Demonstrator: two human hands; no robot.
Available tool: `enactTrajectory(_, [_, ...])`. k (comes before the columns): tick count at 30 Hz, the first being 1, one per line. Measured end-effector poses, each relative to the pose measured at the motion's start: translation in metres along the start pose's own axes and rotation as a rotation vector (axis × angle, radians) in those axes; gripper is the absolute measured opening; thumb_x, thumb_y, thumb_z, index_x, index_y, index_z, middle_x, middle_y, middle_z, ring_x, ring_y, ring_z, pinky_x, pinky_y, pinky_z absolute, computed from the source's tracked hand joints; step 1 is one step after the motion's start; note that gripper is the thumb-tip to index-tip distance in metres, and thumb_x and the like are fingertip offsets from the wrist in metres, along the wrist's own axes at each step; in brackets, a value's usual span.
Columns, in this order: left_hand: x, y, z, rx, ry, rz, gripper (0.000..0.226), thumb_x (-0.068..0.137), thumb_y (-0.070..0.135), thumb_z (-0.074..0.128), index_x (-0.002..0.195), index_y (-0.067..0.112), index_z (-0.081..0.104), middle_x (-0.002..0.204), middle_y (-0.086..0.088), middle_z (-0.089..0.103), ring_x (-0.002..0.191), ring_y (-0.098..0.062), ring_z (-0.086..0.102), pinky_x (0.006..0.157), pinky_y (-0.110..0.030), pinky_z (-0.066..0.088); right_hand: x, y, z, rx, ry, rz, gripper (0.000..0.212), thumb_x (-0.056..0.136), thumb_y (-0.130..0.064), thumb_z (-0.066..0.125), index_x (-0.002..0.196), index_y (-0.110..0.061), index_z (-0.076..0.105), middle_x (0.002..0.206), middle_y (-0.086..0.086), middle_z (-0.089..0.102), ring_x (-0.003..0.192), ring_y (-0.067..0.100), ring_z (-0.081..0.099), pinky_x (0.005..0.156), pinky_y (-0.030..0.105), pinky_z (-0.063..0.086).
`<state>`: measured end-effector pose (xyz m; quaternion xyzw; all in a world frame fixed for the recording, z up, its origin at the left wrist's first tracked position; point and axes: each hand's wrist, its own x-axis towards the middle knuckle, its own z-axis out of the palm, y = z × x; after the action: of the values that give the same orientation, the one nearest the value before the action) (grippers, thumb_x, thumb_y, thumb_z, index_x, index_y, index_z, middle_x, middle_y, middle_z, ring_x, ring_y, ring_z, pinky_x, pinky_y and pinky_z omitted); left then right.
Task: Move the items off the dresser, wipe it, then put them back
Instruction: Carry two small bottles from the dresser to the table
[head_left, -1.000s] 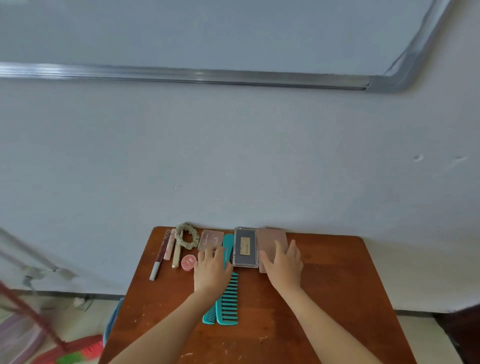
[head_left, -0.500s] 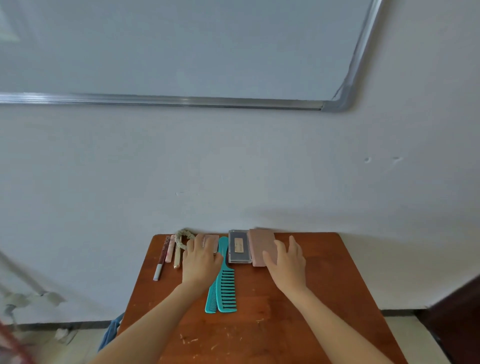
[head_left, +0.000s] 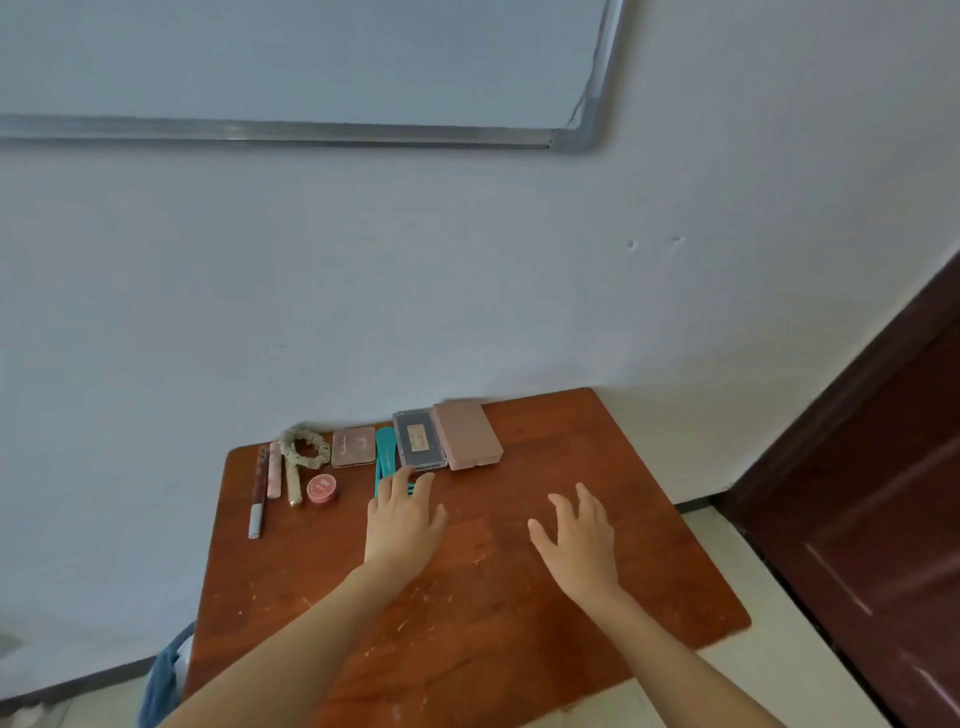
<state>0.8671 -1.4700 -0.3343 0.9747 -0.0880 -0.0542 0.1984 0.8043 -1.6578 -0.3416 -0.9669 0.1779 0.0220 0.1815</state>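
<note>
Left hand: we see the left hand (head_left: 402, 525) flat, fingers straight and a little spread, lying over the comb (head_left: 385, 451). It grips nothing, and we cannot tell whether it presses or just hovers.
Right hand: the right hand (head_left: 576, 540) is open, fingers loose and fanned, over bare wood, holding nothing. Contact with the wood is unclear.
Comb: teal, and mostly hidden. Only its handle end shows beyond the left fingertips, plus a sliver of teeth between two fingers.
Back row: along the wall (head_left: 467, 312) we have a palette (head_left: 353, 447), the comb's handle, a dark case (head_left: 420, 439) and a pink box (head_left: 467, 434). Case and box touch side to side, and the case's label is too blurred to read.
Far left: a scrunchie (head_left: 304, 447), a round tin (head_left: 321, 488) and three slim tubes (head_left: 274, 470) lying side by side, their print unreadable.
Dresser: the dresser (head_left: 493, 623) carries all the items near its back edge. Its near edge is partly covered by our forearms and cut by the bottom of the view.
Margins: a whiteboard (head_left: 311, 62) runs off the top and left, and a door (head_left: 883, 467) off the right. A blue cloth (head_left: 163, 675) pokes out from behind the dresser's left side, mostly hidden.
</note>
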Motion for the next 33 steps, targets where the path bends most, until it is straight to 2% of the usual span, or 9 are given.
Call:
enactTrajectory(6, [0.0,-0.011,-0.017,-0.09,-0.023,0.286,0.045,0.094,0.03,0.04,0.137,0.022,0.036,0.146,-0.002,0.029,0.136,-0.022,0.021,0.112,-0.042,0.024,-0.057,-0.014,-0.007,0.098,0.222,0.221,0.049,0.094,-0.044,0.039,0.136,-0.02,0.036,0.152,0.008,0.017,0.141,0.024,0.012,0.114,0.038,0.018])
enactTrajectory(10, [-0.018,-0.038,-0.028,-0.081,-0.048,0.484,0.042,0.094,0.03,0.044,0.135,0.02,0.042,0.146,-0.004,0.033,0.136,-0.023,0.024,0.111,-0.042,0.026,-0.126,-0.035,0.014,0.091,0.28,0.37,0.047,0.093,-0.041,0.043,0.134,-0.017,0.041,0.151,0.011,0.021,0.139,0.024,0.017,0.112,0.037,0.02])
enactTrajectory(15, [-0.06,-0.031,-0.023,-0.106,-0.218,0.662,0.04,0.093,0.03,0.044,0.132,0.018,0.043,0.145,-0.006,0.032,0.135,-0.025,0.024,0.109,-0.043,0.026,-0.234,-0.048,0.027,0.075,0.36,0.568,0.044,0.093,-0.039,0.046,0.128,-0.014,0.048,0.146,0.013,0.029,0.137,0.026,0.023,0.109,0.039,0.023])
enactTrajectory(19, [-0.129,0.013,-0.014,-0.116,-0.325,0.896,0.042,0.095,0.032,0.041,0.135,0.019,0.039,0.147,-0.006,0.028,0.135,-0.026,0.023,0.11,-0.041,0.025,-0.328,-0.03,0.018,0.057,0.531,0.805,0.053,0.08,-0.046,0.042,0.106,-0.005,0.065,0.123,0.024,0.055,0.115,0.043,0.05,0.09,0.052,0.043])
enactTrajectory(22, [-0.191,0.042,-0.01,-0.121,-0.323,1.086,0.042,0.092,0.027,0.046,0.13,0.01,0.046,0.14,-0.012,0.038,0.127,-0.03,0.032,0.104,-0.041,0.031,-0.4,-0.02,0.011,0.066,0.602,0.943,0.05,0.078,-0.044,0.045,0.098,-0.004,0.067,0.11,0.025,0.061,0.103,0.045,0.057,0.08,0.052,0.048])
enactTrajectory(27, [-0.312,0.08,-0.001,-0.127,-0.409,1.325,0.044,0.093,0.029,0.042,0.133,0.011,0.043,0.145,-0.01,0.033,0.132,-0.028,0.027,0.108,-0.038,0.025,-0.536,-0.025,0.015,0.024,0.746,1.181,0.036,0.082,-0.028,0.061,0.108,-0.003,0.064,0.123,0.024,0.054,0.118,0.043,0.047,0.094,0.05,0.039])
enactTrajectory(30, [-0.375,0.09,0.002,-0.159,-0.449,1.415,0.045,0.089,0.029,0.038,0.127,0.007,0.049,0.143,-0.014,0.036,0.129,-0.032,0.03,0.103,-0.041,0.029,-0.602,-0.027,0.027,0.014,0.75,1.241,0.038,0.077,-0.03,0.059,0.101,-0.002,0.066,0.115,0.025,0.059,0.11,0.045,0.053,0.086,0.052,0.044])
enactTrajectory(33, [-0.456,0.096,0.004,-0.164,-0.468,1.54,0.044,0.087,0.029,0.038,0.119,0.004,0.055,0.135,-0.017,0.044,0.123,-0.037,0.039,0.095,-0.044,0.037,-0.683,-0.032,0.028,-0.041,0.777,1.333,0.036,0.086,-0.027,0.061,0.115,-0.005,0.06,0.132,0.019,0.048,0.126,0.037,0.04,0.099,0.047,0.035])
